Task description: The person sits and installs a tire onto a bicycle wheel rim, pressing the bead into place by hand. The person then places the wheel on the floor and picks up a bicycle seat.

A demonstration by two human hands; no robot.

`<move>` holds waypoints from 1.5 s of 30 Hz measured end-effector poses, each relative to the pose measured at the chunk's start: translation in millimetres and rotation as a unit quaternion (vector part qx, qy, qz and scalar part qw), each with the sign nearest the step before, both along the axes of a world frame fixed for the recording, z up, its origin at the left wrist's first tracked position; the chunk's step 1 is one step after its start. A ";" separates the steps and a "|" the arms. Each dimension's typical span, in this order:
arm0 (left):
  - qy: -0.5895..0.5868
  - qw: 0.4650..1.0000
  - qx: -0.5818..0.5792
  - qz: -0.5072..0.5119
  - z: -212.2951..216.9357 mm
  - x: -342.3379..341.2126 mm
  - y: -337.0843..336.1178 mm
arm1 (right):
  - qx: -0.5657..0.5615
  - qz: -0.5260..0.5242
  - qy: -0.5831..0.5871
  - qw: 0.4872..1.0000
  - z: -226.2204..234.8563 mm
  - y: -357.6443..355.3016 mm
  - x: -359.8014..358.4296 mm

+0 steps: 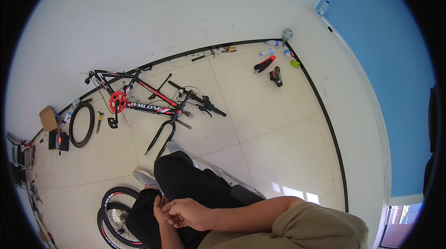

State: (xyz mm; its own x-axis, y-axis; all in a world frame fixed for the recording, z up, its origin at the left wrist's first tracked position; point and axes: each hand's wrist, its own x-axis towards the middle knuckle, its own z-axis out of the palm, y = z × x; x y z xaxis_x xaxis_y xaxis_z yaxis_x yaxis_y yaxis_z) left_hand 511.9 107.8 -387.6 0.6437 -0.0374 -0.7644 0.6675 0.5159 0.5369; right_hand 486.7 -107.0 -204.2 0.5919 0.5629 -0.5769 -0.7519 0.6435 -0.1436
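Both hands meet above my lap, in front of my dark trousers [179, 174]. My left hand [159, 211] is turned palm up, its fingers curled together. Against it rests my right hand [189, 213], closed, with bent fingertips close to the left palm. Any small thing between them is hidden. Closest to the hands, at the lower left, lie two bicycle wheels [108, 199], partly behind my leg. Beyond my shoes [145, 177] a black and red bicycle frame [151, 88] leans by the wall, its red chainring [118, 102] facing me and its black fork [161, 137] pointing nearer.
Handlebars [206, 105] lie beside the frame. A loose tyre [81, 144], a cardboard box [48, 119] and a black toolbox [58, 140] stand left. Pliers [229, 49], a saddle [276, 77], a black-red part [265, 64] and water bottles [267, 52] line the wall's foot.
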 end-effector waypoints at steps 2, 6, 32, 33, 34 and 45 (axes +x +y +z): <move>-0.031 0.996 -0.086 -0.023 1.4 -1.3 3.7 | 0.016 -0.035 -0.033 0.999 7.8 -14.6 4.3; -0.022 0.999 -0.032 0.036 -28.9 1.6 5.9 | -0.001 -0.111 -0.078 0.991 25.0 -57.7 17.9; -0.100 0.933 0.336 0.081 -4.0 -12.5 -17.7 | 0.042 -0.192 0.061 0.979 -5.6 -50.9 -35.2; -0.128 0.918 0.369 0.065 -8.4 -15.3 -16.4 | 0.042 -0.188 0.063 0.979 -4.9 -51.0 -35.5; -0.155 0.902 0.401 0.049 -11.4 -17.5 -12.5 | 0.041 -0.184 0.065 0.980 -3.9 -50.4 -36.0; -0.197 0.823 0.506 -0.170 -26.1 -24.0 0.2 | 0.032 -0.165 0.071 0.983 5.1 -51.3 -36.4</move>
